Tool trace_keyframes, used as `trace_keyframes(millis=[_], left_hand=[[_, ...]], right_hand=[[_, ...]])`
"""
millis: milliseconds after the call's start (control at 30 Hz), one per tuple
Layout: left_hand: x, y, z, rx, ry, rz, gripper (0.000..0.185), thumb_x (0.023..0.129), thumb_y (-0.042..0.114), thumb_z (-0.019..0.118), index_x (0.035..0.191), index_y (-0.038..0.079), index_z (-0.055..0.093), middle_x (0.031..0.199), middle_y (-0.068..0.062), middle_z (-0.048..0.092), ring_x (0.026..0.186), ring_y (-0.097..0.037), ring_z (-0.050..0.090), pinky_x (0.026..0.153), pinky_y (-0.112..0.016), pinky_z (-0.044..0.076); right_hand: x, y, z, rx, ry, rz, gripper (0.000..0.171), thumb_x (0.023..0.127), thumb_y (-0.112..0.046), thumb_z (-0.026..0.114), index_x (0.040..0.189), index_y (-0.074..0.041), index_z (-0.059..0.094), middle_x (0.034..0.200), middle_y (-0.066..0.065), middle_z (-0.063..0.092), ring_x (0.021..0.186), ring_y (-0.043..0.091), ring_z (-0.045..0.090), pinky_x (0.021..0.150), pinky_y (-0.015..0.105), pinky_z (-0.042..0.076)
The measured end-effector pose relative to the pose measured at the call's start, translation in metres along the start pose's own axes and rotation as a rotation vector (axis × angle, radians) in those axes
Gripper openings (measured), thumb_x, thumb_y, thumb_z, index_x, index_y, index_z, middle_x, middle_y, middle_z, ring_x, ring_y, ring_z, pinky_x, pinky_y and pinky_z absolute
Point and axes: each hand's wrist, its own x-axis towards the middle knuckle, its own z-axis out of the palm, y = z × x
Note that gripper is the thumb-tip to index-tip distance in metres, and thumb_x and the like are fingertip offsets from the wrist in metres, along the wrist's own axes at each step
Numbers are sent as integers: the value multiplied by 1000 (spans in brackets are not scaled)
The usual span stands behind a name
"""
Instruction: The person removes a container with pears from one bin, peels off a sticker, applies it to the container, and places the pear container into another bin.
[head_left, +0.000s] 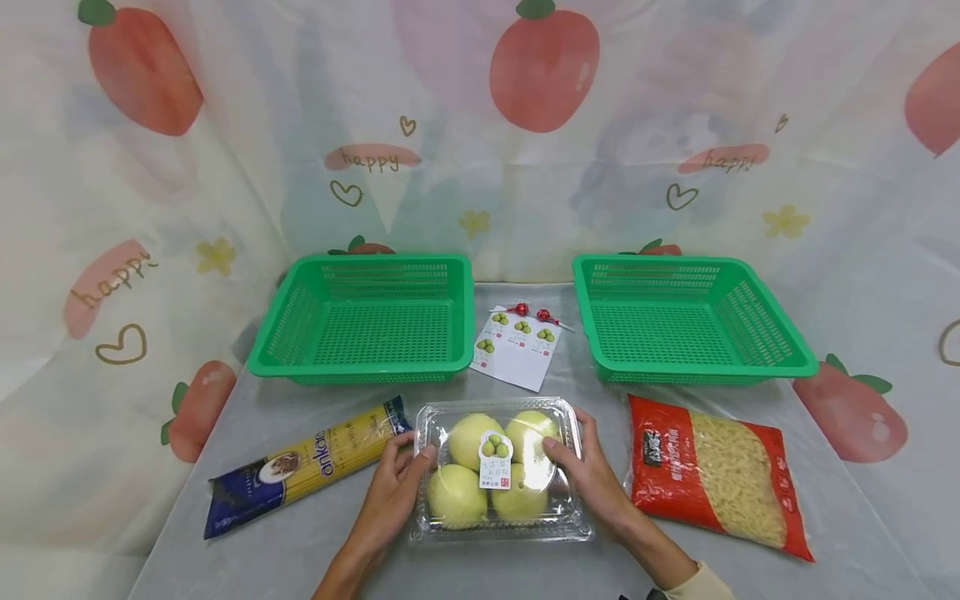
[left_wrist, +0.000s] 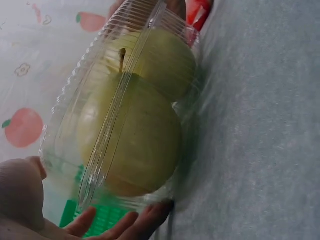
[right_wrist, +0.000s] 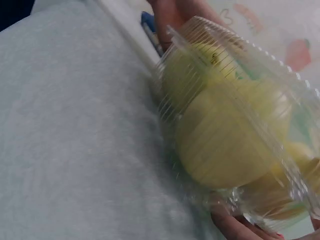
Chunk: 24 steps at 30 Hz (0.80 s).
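A clear plastic fruit box [head_left: 480,406] with its lid down sits at the front middle of the table, holding several yellow-green pears [head_left: 456,495]. On its lid is a white label [head_left: 495,473] with a pear picture and handwriting-like text. My left hand [head_left: 388,493] grips the left side, thumb at the lid's edge and fingers along the side wall. On the opposite side, my right hand [head_left: 596,477] holds the box with its thumb over the lid. In the left wrist view a pear [left_wrist: 132,135] shows through the wall, its stem upward.
Left lies a spaghetti pack [head_left: 307,467]; right, a red pasta bag [head_left: 716,475]. Behind stand two green baskets, one left [head_left: 360,367] and one right [head_left: 705,367]. Between them lie a sticker sheet [head_left: 525,362] and two red lollipops [head_left: 544,316]. A printed curtain [head_left: 450,208] hangs behind.
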Motion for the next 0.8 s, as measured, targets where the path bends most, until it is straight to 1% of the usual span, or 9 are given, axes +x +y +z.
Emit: trace_keyframes(millis=[167,333,400,467,500,533,633,700,800], left_hand=[[6,4,4,-14,-26,14,60,110,49,55,156,12,42,151,-21,57,140,-36,55,112,-49,50],[15,8,9,-70,-72,84,48,112,38,55,151,12,50,152,-19,57,138,-34,58,106,-38,55],[19,10,12,-38,-117,116,46,112,37,55,151,12,52,152,-17,57,138,-34,57,109,-40,53],[24,12,16,7,-175,141,46,111,36,55,151,13,52,154,-14,56,141,-33,55,112,-43,50],[27,13,18,25,-201,152,46,112,35,55,152,14,52,154,-13,57,142,-33,54,113,-44,49],[29,14,21,42,-222,165,45,112,34,54,152,14,52,153,-12,57,142,-33,54,113,-44,48],[39,19,30,55,-262,211,43,113,28,54,152,12,51,153,-12,57,142,-33,54,114,-48,47],[46,25,39,46,-279,247,43,112,24,54,153,10,51,155,-14,55,141,-35,54,114,-51,47],[57,34,57,41,-311,281,44,112,24,56,153,10,50,156,-14,53,140,-36,53,115,-55,46]], right_hand=[[-3,-9,-15,82,-1,16,57,107,-24,54,155,-26,22,133,26,49,107,35,67,71,53,63],[-10,-23,-36,14,57,-7,53,109,-26,48,155,-26,21,143,26,42,123,32,57,75,48,62],[-12,-29,-45,-9,73,-14,51,110,-29,46,155,-27,21,143,23,41,120,28,56,75,46,61],[-15,-34,-57,-29,79,-27,49,111,-31,44,154,-28,21,138,21,41,106,25,59,67,41,59],[-17,-37,-62,-43,84,-35,48,112,-31,44,154,-28,21,139,19,40,109,24,57,69,37,58],[-19,-40,-69,-51,86,-46,48,113,-31,44,155,-28,21,141,18,38,115,28,57,79,40,58],[-25,-52,-89,-89,85,-72,45,114,-34,40,154,-31,20,146,12,32,134,35,48,89,32,56],[-28,-62,-102,-84,86,-98,43,115,-34,38,153,-31,19,150,6,27,145,27,36,103,31,52],[-31,-73,-120,-55,81,-132,38,115,-36,35,150,-32,20,139,4,41,120,14,60,84,34,64]])
